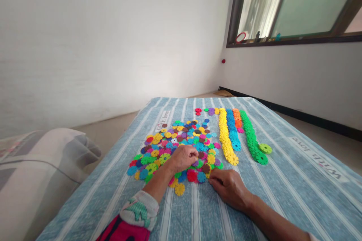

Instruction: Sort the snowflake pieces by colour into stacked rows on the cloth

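Across a striped blue mattress cover (285,192), I'm reaching forward with both forearms. My left hand (183,159) is curling down into a loose pile of toothed plastic discs (161,150), fingertips bunched, though I cannot tell whether it is gripping one. My right hand (229,189) is lying palm-down and relaxed, grasping nothing, its fingers (215,182) touching the pile's edge. Beyond the pile, a yellow row (224,135), a blue row (232,130), an orange row (236,118) and a green row (250,137) of overlapping discs are lying side by side.
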Tool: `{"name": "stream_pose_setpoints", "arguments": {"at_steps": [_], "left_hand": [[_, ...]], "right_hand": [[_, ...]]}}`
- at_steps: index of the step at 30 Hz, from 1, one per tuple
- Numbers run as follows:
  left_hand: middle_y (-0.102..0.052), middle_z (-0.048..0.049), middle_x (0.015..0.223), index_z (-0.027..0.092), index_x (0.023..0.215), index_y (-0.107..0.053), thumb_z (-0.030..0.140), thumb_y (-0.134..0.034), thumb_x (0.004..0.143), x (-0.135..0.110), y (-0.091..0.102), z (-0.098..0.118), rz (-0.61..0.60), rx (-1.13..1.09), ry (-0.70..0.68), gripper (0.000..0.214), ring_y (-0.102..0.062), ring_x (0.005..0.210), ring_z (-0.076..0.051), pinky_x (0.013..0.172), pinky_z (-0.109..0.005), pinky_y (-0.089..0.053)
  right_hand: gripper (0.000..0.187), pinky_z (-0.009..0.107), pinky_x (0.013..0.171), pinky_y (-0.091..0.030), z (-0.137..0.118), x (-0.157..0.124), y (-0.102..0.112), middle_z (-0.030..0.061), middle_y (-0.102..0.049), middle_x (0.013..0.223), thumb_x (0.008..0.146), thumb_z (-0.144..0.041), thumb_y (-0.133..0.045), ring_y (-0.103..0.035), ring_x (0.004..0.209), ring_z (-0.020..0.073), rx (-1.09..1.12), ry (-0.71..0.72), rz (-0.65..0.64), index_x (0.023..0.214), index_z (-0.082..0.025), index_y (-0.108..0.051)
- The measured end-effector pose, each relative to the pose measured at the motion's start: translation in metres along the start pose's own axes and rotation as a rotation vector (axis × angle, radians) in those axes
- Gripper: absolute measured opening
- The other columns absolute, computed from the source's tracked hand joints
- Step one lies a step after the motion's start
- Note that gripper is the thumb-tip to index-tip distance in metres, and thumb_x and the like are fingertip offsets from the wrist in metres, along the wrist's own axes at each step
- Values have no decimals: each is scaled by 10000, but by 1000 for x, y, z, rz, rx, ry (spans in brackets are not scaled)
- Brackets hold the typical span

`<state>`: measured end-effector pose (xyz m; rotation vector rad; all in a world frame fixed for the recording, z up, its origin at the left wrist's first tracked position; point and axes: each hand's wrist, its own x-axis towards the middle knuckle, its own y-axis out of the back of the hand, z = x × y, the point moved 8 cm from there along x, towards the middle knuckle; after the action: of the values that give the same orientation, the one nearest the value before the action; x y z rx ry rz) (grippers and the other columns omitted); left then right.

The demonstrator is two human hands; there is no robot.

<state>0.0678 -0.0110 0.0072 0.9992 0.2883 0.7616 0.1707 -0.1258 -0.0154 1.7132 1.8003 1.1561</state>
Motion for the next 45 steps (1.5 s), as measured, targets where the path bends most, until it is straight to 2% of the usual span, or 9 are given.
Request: {"name": "stream_pose_setpoints", "arguments": {"at_steps": [9,14,17,20,23,26,34,40,45], "left_hand": [[-642,3,714,164,694,-696,73,-526,680,2,3,-8,50,81,53,193,-556,643,-112,618,-199,-398],[-659,-7,732,169,716,-715,95,-529,677,3,5,-11,60,133,68,204,-567,662,-120,623,-201,-401],[-662,-12,719,161,713,-722,134,-549,669,0,9,-3,-18,116,65,180,-574,674,-129,617,-204,-401],[-654,0,701,155,735,-724,160,-571,646,-6,13,10,-169,60,55,176,-570,658,-127,593,-203,-388],[-601,33,616,162,720,-706,167,-614,627,-16,10,23,-345,28,38,131,-519,583,-105,536,-199,-344],[-527,61,542,179,698,-689,180,-681,589,-22,4,29,-441,95,49,110,-454,526,-93,495,-203,-293],[-577,43,593,193,647,-666,192,-707,555,-22,-5,30,-471,219,104,101,-481,556,-116,505,-223,-302],[-534,59,563,181,601,-610,172,-695,546,-22,-2,28,-483,219,161,101,-455,533,-100,470,-216,-255],[-499,64,547,175,578,-557,165,-677,553,-21,-4,25,-493,162,153,123,-427,530,-95,471,-220,-244]], "right_hand": [[243,216,594,-320,1,-1,0,-17,-581,642,884,-252,-458,-562,624,121,5,-14,1,672,-188,-557],[230,218,586,-312,1,0,2,-22,-576,632,876,-247,-467,-560,615,119,1,-18,0,671,-189,-554],[228,218,585,-312,1,1,1,-22,-577,635,876,-248,-469,-559,617,120,5,-17,-9,672,-189,-553],[229,217,588,-317,1,1,1,-19,-581,644,879,-249,-470,-562,623,120,13,-6,-16,674,-188,-552],[224,217,590,-321,0,1,2,-18,-587,646,878,-242,-473,-566,625,121,13,1,-23,678,-186,-558],[209,214,589,-327,0,1,2,-16,-602,656,875,-235,-479,-576,632,123,23,-5,-38,696,-186,-574],[159,211,601,-337,-2,1,5,-11,-634,688,853,-207,-508,-601,658,127,42,-4,-42,736,-186,-614],[147,211,605,-339,-3,2,7,-5,-654,715,851,-203,-520,-614,680,130,29,11,-20,756,-190,-631],[142,214,606,-342,-3,2,7,1,-662,725,853,-212,-525,-620,685,135,15,14,-24,771,-189,-639]]}}
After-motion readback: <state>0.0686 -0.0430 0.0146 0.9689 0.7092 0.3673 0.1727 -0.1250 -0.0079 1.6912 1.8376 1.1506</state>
